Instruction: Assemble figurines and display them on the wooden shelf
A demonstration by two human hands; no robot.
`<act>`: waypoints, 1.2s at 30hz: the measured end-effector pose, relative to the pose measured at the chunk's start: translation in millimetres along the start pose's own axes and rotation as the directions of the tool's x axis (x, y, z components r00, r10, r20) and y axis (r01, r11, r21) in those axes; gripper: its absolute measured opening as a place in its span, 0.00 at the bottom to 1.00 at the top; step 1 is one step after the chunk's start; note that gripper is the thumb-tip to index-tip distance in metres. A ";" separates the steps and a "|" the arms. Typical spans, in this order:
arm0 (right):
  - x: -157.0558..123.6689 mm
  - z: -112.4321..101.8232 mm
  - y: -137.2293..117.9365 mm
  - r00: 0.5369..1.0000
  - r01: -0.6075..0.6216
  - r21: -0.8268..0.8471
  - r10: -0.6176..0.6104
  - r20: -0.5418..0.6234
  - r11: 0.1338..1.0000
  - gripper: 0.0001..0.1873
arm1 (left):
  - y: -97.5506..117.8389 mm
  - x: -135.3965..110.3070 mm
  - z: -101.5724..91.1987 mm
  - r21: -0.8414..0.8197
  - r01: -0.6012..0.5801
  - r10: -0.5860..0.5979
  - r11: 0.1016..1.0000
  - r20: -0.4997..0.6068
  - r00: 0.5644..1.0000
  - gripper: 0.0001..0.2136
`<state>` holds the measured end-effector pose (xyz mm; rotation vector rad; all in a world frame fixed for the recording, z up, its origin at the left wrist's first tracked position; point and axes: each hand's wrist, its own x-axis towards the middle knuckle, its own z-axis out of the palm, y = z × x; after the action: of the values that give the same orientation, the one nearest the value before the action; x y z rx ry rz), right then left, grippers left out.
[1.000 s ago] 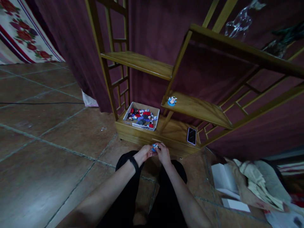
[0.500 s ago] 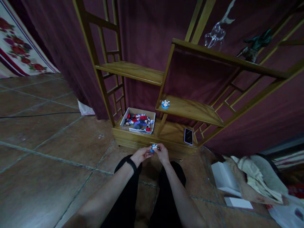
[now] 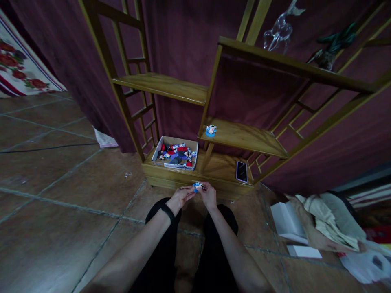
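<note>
The left hand (image 3: 181,196) and right hand (image 3: 209,197) are both closed in a fingertip grip on a small figurine (image 3: 198,186), which sits between them. Beyond, on the low cabinet (image 3: 220,166), lies an open box (image 3: 180,166) of figures; higher up, a blue-based figure (image 3: 210,130) stands on a shelf (image 3: 247,138).

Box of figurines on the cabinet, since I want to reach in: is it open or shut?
Open: no lid covers the box, and the figurines inside show.
</note>
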<state>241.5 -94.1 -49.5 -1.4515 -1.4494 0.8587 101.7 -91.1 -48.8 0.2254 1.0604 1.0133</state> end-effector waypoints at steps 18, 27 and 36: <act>-12.0 -17.1 -14.0 0.977 0.205 -0.091 -0.197 0.086 0.975 0.09 | 4.5 -14.4 -2.5 0.091 0.020 -0.032 0.996 0.132 0.991 0.04; -8.0 -5.3 -3.4 0.999 0.047 0.248 -0.052 0.012 0.968 0.16 | -7.1 -18.2 9.2 0.059 -0.084 0.077 0.995 0.116 0.990 0.05; 6.5 -17.3 -10.2 0.983 -0.155 0.508 0.081 0.164 0.848 0.16 | 19.5 -21.4 17.3 0.248 -0.081 0.037 0.966 0.177 0.983 0.17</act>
<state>254.1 -90.4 -33.0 -1.0879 -1.1056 1.3335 102.0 -91.9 -15.0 0.5470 1.0289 0.8919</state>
